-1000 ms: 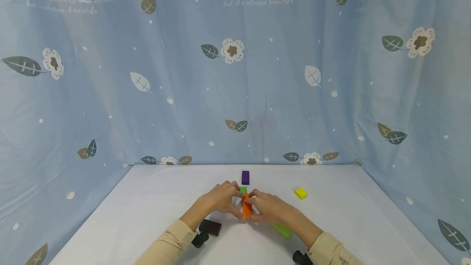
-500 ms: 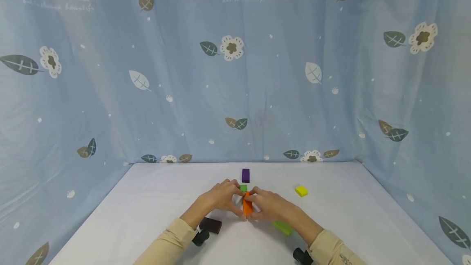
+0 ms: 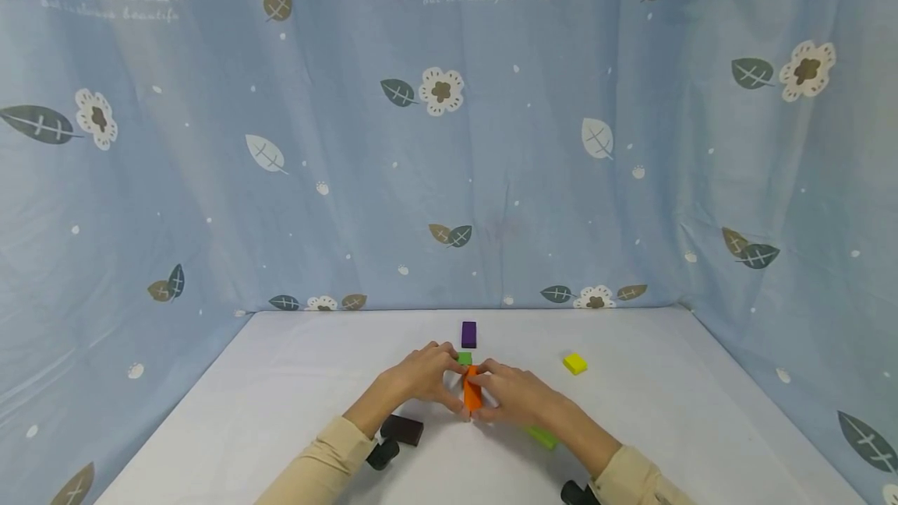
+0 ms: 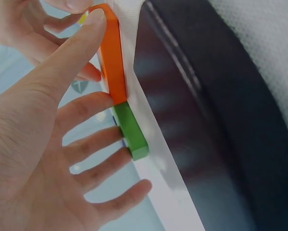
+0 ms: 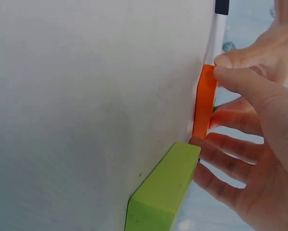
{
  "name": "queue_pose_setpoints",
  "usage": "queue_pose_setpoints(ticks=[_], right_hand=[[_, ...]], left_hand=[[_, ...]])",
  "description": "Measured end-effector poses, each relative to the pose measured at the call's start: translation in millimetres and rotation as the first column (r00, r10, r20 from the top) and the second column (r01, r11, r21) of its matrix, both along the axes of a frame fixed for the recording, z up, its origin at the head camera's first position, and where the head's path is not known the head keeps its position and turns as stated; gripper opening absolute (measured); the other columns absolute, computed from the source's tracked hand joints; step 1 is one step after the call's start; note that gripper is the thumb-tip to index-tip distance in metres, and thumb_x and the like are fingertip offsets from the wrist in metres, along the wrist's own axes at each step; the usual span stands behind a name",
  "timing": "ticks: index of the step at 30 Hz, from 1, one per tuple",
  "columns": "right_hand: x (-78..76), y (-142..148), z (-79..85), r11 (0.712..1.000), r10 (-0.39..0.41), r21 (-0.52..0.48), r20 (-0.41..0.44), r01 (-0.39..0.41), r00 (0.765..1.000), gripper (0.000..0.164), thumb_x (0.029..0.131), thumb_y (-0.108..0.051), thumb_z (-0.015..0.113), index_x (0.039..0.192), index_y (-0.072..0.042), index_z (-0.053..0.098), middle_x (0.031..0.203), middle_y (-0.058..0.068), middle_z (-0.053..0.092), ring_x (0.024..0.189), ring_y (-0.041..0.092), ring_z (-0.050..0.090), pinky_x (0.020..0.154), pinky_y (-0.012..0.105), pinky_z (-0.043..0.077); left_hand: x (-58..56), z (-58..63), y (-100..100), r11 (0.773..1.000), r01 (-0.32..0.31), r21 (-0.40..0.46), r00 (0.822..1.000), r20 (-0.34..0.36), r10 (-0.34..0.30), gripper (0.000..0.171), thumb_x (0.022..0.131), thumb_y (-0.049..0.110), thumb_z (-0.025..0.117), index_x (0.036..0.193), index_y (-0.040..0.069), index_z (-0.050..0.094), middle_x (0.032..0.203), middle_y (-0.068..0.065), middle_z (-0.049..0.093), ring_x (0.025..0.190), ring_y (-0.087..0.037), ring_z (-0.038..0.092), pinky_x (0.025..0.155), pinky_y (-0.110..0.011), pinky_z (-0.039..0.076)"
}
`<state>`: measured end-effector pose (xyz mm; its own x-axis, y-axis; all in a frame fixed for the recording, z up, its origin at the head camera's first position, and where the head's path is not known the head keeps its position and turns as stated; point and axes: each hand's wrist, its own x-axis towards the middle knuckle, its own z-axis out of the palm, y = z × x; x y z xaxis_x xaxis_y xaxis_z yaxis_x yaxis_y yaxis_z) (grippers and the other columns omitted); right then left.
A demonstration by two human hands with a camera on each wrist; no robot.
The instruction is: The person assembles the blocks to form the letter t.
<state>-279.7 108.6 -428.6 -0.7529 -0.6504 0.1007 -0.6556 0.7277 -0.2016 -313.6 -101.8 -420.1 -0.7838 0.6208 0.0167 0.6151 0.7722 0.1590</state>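
Note:
An orange block lies lengthwise between my two hands on the white table. From its left side my left hand pinches it, thumb at the near end and index finger at the far end. My right hand holds it from the other side, with the thumb near the left thumb. In the left wrist view a green block sits end to end with the orange block, and the left hand's other fingers spread beside it. A lime block is close to the right hand's fingers in the right wrist view.
A purple block lies beyond the green one, and a yellow block is to the right. By the left wrist is a dark brown block. A blue patterned curtain closes off the table's back and sides.
The head view has shifted slightly. Both hands keep their hold on the orange block; the right forearm has edged a little right and covers more of the lime block.

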Motion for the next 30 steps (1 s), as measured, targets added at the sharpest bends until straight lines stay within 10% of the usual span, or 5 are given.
queue_pose_setpoints(ticks=[7, 16, 30], right_hand=[[13.5, -1.5, 5.5, 0.994, -0.087, -0.073, -0.07, 0.082, 0.994, 0.032, 0.083, -0.038, 0.077, 0.106, -0.017, 0.072, 0.1, -0.001, 0.066, 0.074, 0.009, 0.055, 0.06, 0.023, 0.051], [34.6, -12.5, 7.6, 0.949, -0.108, -0.281, 0.138, 0.144, 0.985, 0.021, 0.081, -0.033, 0.079, 0.088, -0.015, 0.071, 0.072, -0.012, 0.063, 0.058, 0.001, 0.045, 0.052, 0.018, 0.039], [56.1, -36.0, 3.5, 0.936, -0.12, -0.305, 0.2, 0.178, 0.972, 0.039, 0.081, -0.043, 0.077, 0.104, -0.011, 0.073, 0.065, -0.019, 0.06, 0.056, 0.0, 0.046, 0.051, 0.018, 0.038]], left_hand=[[-0.1, 1.6, -0.3, 1.0, 0.006, -0.005, 1.0, -0.011, -0.006, 0.073, 0.063, 0.067, 0.08, 0.12, 0.022, 0.072, 0.123, -0.002, 0.062, 0.104, -0.02, 0.056, 0.086, -0.037, 0.054], [-1.2, 2.6, -2.2, 0.999, 0.022, -0.027, 0.999, -0.049, -0.023, 0.068, 0.066, 0.062, 0.082, 0.122, 0.024, 0.071, 0.122, 0.0, 0.061, 0.103, -0.018, 0.055, 0.084, -0.036, 0.052], [-9.2, 4.3, -12.0, 0.996, 0.072, -0.047, 0.997, 0.039, -0.07, 0.06, 0.08, 0.055, 0.074, 0.131, 0.024, 0.065, 0.133, -0.001, 0.057, 0.114, -0.02, 0.051, 0.095, -0.044, 0.05]])
